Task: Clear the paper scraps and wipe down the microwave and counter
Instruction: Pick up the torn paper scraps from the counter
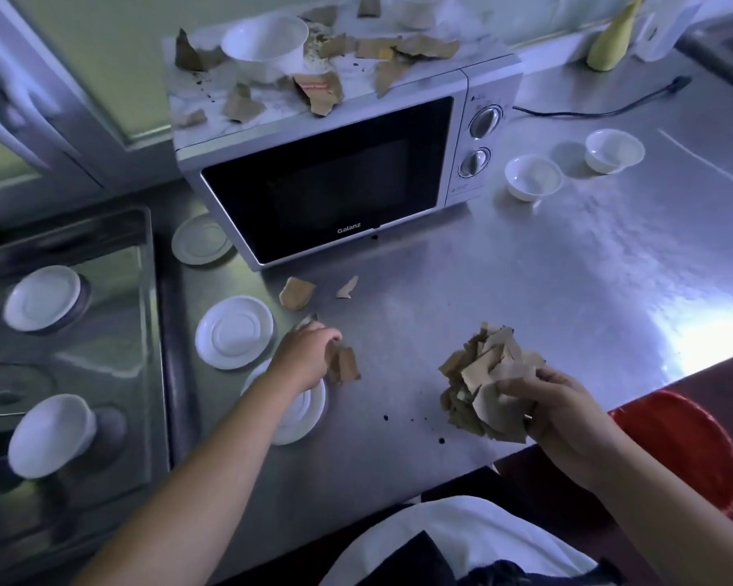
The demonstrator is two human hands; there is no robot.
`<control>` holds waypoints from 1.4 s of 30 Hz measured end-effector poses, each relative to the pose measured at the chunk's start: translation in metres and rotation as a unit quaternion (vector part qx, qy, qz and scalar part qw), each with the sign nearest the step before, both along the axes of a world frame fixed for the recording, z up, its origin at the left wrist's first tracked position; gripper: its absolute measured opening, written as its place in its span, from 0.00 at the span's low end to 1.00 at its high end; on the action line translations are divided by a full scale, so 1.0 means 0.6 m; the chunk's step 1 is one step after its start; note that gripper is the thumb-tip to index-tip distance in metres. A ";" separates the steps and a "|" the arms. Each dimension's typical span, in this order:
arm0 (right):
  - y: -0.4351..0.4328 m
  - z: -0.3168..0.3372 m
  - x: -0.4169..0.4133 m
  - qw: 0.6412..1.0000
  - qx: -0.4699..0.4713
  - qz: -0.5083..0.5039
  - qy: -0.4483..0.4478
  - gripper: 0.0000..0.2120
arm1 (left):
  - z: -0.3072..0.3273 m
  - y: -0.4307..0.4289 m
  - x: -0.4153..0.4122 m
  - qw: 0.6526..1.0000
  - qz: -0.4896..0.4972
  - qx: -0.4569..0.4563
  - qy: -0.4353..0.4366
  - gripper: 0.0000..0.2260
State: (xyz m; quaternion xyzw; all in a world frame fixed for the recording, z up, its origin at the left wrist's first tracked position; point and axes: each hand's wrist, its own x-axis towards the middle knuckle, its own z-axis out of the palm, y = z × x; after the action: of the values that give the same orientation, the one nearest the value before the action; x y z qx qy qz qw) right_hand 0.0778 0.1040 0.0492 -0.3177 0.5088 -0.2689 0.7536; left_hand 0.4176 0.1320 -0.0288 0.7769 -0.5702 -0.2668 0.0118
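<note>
In front of the microwave (326, 184), the left hand (310, 353) curls its fingers (331, 336) round a few brown paper scraps (347, 365) low over the steel bench (568, 268). The right hand (568, 412) grips a thick wad of scraps (483, 382) (fingers wrapped round its near edge). More torn pieces (322, 90) litter the microwave's top; the left fingertips are hidden.

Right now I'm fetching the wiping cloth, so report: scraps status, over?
Left hand pinching scraps; right hand holding a wad. Two loose scraps before microwave, more on top. Bowl up there in the way.

Open counter (546, 289) right of microwave (326, 184), 2 bowls (533, 178)
</note>
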 end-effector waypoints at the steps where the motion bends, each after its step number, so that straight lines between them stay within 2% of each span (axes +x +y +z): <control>1: 0.000 -0.002 -0.005 1.000 0.001 -0.004 0.000 0.13 | -0.004 -0.008 0.008 0.999 -0.018 0.015 -0.027 0.18; 3: 0.001 -0.003 -0.016 1.000 0.008 -0.011 0.005 0.16 | -0.007 -0.021 0.021 0.996 -0.040 0.043 -0.066 0.16; 5: 0.002 -0.003 -0.025 1.000 0.009 -0.012 0.007 0.13 | -0.008 -0.032 0.028 0.994 -0.052 0.055 -0.077 0.15; 10: -0.002 -0.005 -0.036 1.000 0.012 -0.024 0.008 0.12 | -0.004 -0.051 0.035 0.993 -0.081 0.034 -0.084 0.07; 15: 0.002 -0.009 -0.041 0.999 0.028 -0.043 0.008 0.11 | 0.009 -0.050 0.035 0.996 -0.062 0.053 0.040 0.08; 19: 0.006 -0.015 -0.045 0.997 0.039 -0.064 0.015 0.19 | 0.007 -0.048 0.014 0.990 -0.077 0.072 0.089 0.16; 23: 0.011 -0.016 -0.045 0.996 0.049 -0.072 0.012 0.21 | -0.013 -0.041 -0.002 0.993 -0.083 0.066 0.053 0.19; 28: 0.009 -0.016 -0.051 0.995 0.047 -0.080 0.021 0.21 | -0.020 -0.056 -0.008 0.987 -0.132 0.075 -0.053 0.05; 31: 0.012 -0.017 -0.055 0.995 0.050 -0.081 0.028 0.18 | -0.020 -0.051 -0.006 0.995 -0.088 0.043 -0.004 0.05; 33: 0.012 -0.016 -0.053 0.995 0.048 -0.078 0.028 0.17 | -0.009 -0.053 0.010 0.995 0.004 0.023 0.097 0.05; 35: 0.010 -0.016 -0.052 0.996 0.046 -0.077 0.028 0.16 | 0.011 -0.064 0.039 0.985 0.081 0.013 0.150 0.07; 37: 0.009 -0.016 -0.054 0.995 0.048 -0.078 0.030 0.17 | 0.029 -0.075 0.072 0.988 0.092 0.020 0.124 0.08; 40: 0.009 -0.015 -0.060 0.996 0.045 -0.071 0.030 0.17 | 0.041 -0.084 0.108 0.997 0.055 0.062 -0.005 0.08; 42: 0.009 -0.016 -0.062 0.996 0.042 -0.073 0.027 0.16 | 0.040 -0.082 0.116 0.994 0.056 0.086 -0.047 0.06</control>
State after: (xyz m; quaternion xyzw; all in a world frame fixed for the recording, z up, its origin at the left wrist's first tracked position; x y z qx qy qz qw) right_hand 0.0409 0.1096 0.0394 -0.2548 0.5614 -0.2930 0.7308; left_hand 0.4871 0.0828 -0.0049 0.8173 -0.5010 -0.2766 -0.0674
